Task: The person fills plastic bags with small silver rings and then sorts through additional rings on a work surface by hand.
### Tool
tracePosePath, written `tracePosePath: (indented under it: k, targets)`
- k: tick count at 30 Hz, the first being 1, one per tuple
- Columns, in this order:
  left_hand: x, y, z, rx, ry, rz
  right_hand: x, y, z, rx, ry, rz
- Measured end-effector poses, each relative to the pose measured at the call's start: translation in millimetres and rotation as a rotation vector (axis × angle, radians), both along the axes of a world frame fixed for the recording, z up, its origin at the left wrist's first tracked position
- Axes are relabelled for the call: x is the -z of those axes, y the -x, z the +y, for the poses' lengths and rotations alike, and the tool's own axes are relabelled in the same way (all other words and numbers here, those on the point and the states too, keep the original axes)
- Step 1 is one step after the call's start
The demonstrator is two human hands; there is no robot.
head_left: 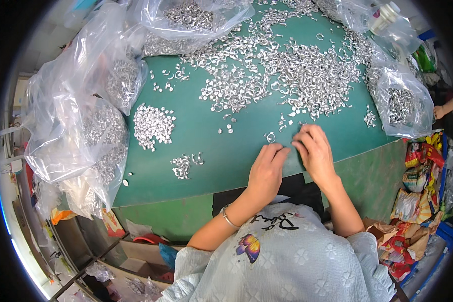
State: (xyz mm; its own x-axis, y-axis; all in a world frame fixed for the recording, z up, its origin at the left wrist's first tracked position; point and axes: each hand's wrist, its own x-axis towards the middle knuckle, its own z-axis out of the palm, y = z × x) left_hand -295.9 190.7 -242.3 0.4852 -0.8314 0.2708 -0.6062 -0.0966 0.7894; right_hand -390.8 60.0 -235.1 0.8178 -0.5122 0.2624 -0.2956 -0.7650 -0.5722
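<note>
My left hand (268, 170) is at the near edge of the green tabletop (221, 161), its fingers drawn together in a pinch. Just to its right, my right hand (315, 152) has its fingers curled and the tips close to the left hand's. Anything held in either hand is too small or hidden to make out. A small silver ring-shaped metal piece (271, 137) lies just beyond the left fingertips. Past my right fingers, a few loose curved metal pieces (283, 122) trail from a large heap of similar silver pieces (312, 75).
At left are a pile of small roundish silver pieces (153, 126) and a small cluster of curved ones (182, 166). Clear plastic bags of metal pieces stand at the left (60, 116), the back (186, 30) and the right (405, 100). Another person's hand (440, 111) shows at far right.
</note>
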Motion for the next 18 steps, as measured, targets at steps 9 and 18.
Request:
tracePosePath:
  k: [9,18]
  targets:
    - [-4,-1,9,-0.076,0.016,0.115,-19,8,-7,-0.11,-0.172,-0.055]
    - [1,-45,-5,-0.103,-0.156,-0.269,7,12,-9,-0.098,-0.022,-0.134]
